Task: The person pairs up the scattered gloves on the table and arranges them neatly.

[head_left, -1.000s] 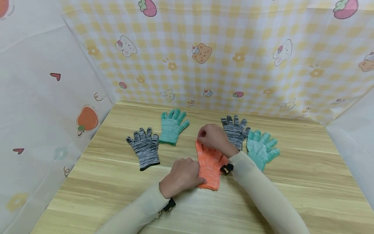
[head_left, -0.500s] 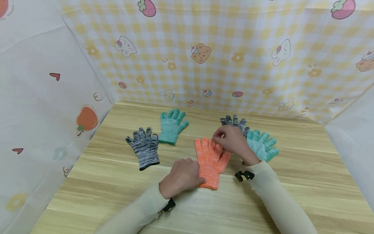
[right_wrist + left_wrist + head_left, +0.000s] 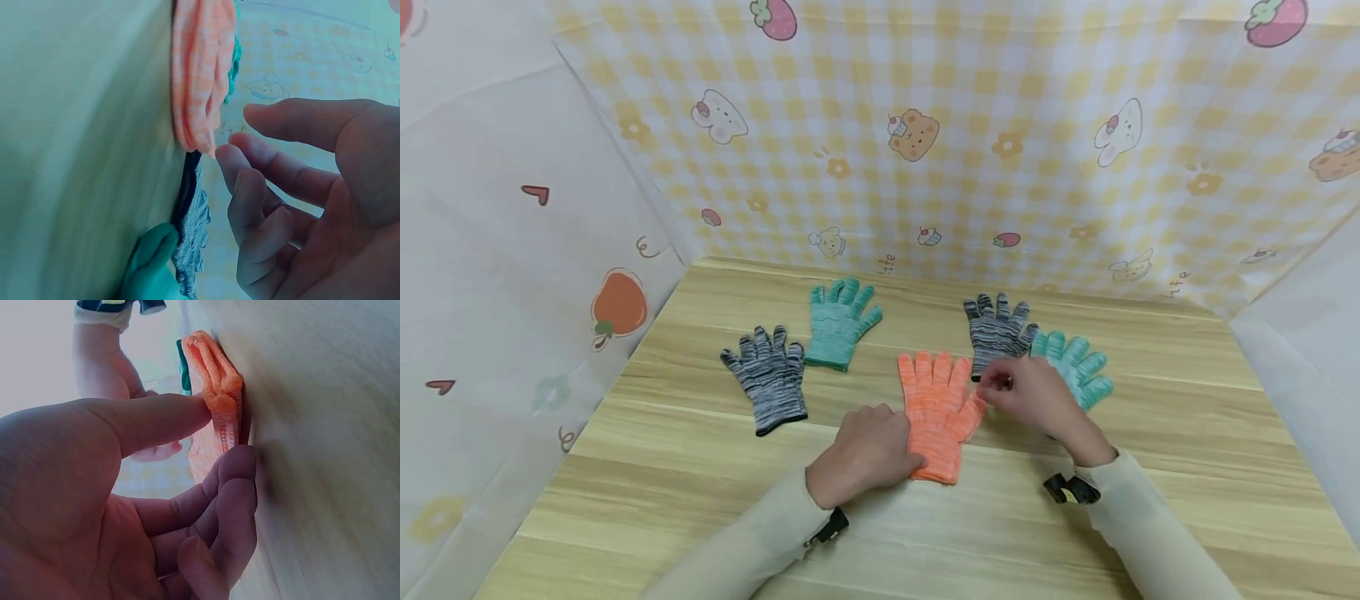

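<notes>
An orange knit glove point(image 3: 934, 417) lies flat in the middle of the table, fingers pointing away and thumb to the right. My left hand point(image 3: 872, 446) holds its cuff at the left edge. In the left wrist view the thumb point(image 3: 162, 419) presses on the layered orange cuff point(image 3: 215, 375), with curled fingers low beside it. My right hand point(image 3: 1033, 400) is at the orange glove's thumb tip. The right wrist view shows a gap between its thumb point(image 3: 294, 119) and its loosely curled fingers, with nothing between them.
A grey-black glove point(image 3: 771, 379) and a green glove point(image 3: 837, 325) lie to the left. Behind my right hand lie another grey-black glove point(image 3: 997, 329) and a green glove point(image 3: 1078, 367), partly hidden by that hand. A checked cloth point(image 3: 962, 183) hangs along the table's back edge.
My right hand has moved right and nearer from the orange glove's fingertips to its thumb, uncovering its fingers and the right grey-black glove. My left hand stays at the cuff.
</notes>
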Demonstrator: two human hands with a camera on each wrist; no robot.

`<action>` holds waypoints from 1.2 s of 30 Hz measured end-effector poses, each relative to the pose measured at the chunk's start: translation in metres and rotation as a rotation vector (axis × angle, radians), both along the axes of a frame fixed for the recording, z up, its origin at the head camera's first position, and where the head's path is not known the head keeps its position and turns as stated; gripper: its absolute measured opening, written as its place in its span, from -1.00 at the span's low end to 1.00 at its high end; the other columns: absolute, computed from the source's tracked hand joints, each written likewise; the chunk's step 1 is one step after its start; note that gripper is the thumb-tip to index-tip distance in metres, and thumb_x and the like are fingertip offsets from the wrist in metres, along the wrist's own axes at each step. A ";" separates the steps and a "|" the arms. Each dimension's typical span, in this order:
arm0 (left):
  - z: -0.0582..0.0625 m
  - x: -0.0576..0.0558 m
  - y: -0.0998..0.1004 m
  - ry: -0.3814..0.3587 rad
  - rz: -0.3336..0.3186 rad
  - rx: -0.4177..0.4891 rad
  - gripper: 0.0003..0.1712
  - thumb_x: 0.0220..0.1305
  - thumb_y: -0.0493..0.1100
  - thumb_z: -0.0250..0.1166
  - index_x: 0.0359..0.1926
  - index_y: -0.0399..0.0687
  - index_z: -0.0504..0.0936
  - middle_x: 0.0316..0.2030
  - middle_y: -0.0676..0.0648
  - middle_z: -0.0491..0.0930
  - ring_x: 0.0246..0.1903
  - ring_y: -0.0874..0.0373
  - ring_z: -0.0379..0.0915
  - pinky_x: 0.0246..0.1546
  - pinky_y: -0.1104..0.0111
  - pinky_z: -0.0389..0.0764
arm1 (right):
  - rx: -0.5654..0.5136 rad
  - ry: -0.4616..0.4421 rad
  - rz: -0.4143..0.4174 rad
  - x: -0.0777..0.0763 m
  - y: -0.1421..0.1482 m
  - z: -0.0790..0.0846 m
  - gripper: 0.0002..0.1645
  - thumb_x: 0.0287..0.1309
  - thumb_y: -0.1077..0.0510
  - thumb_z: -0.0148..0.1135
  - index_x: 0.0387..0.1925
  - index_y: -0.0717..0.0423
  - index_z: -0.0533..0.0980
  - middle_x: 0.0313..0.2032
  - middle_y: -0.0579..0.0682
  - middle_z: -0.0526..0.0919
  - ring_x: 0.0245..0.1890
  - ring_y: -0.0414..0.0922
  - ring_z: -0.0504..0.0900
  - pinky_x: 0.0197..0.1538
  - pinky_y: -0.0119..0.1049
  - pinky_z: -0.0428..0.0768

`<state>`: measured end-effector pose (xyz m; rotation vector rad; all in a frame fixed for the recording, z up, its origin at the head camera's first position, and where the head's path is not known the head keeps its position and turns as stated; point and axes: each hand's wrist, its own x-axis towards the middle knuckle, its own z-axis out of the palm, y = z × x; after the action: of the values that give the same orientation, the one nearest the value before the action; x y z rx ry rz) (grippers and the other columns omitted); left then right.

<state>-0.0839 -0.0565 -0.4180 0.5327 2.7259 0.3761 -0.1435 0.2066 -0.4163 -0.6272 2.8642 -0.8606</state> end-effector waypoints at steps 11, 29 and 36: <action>0.007 -0.006 0.002 0.084 -0.018 0.219 -0.54 0.44 0.11 0.52 -0.53 0.08 0.56 -0.68 0.17 0.32 -0.65 0.24 0.29 -0.63 0.36 0.32 | -0.026 0.003 -0.036 0.012 0.020 0.003 -0.95 0.39 0.16 0.51 -0.27 0.01 0.78 -0.40 -0.22 0.73 -0.43 -0.25 0.64 -0.33 -0.24 0.61; 0.027 -0.046 0.050 -0.073 -0.051 0.695 -0.73 0.57 -0.06 0.37 0.08 -0.14 0.76 -0.22 0.15 0.73 -0.26 0.38 0.64 -0.14 0.42 0.63 | -0.234 -0.271 -0.291 -0.011 0.100 0.017 -0.52 0.52 -0.01 0.41 0.21 0.29 0.71 -0.08 0.13 0.80 -0.19 0.02 0.72 -0.23 -0.14 0.71; 0.023 -0.059 0.072 -0.156 -0.002 0.717 -0.63 0.53 -0.04 0.43 0.16 -0.19 0.78 -0.21 0.15 0.77 -0.33 0.35 0.65 -0.24 0.39 0.63 | -0.317 -0.365 -0.382 -0.020 0.137 0.006 -0.44 0.55 0.03 0.37 0.32 0.37 0.62 -0.02 -0.10 0.78 -0.14 -0.27 0.69 -0.10 -0.24 0.75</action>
<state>-0.1425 0.0158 -0.3953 0.6397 2.3803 1.3492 -0.1637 0.3441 -0.4100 0.0710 2.5636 -1.3381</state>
